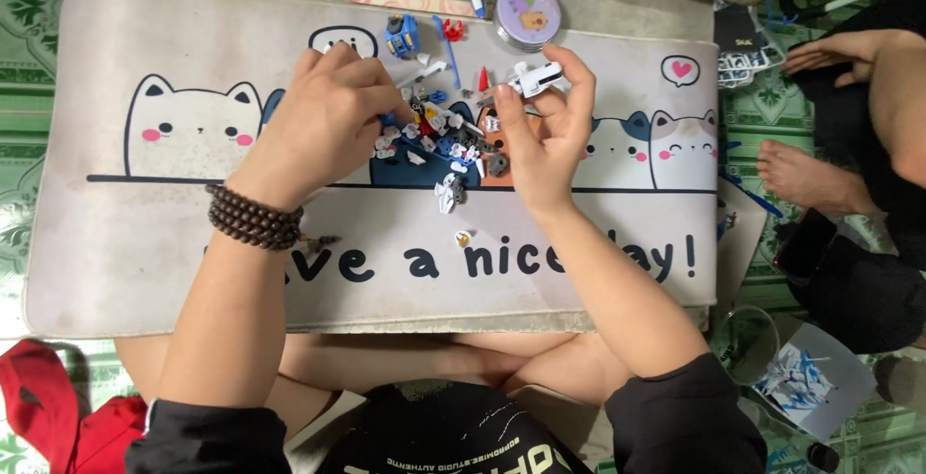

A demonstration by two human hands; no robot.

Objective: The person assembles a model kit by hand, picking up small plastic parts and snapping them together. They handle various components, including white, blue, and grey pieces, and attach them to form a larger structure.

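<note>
Right hand (545, 132): fingers clamped on white plastic piece (536, 79); light, stiff, probably fragile; grip its body.
Left hand (323, 122): fingers curled together over loose parts (439, 136); grasp unclear.

Green patterned floor tiles (29, 11) beneath a cat-print mat (145, 262).

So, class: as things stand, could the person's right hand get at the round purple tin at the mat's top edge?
Probably yes. The right hand, pinching a small white piece, sits just below the round purple tin, with nothing between them, though its fingers are occupied.
</note>
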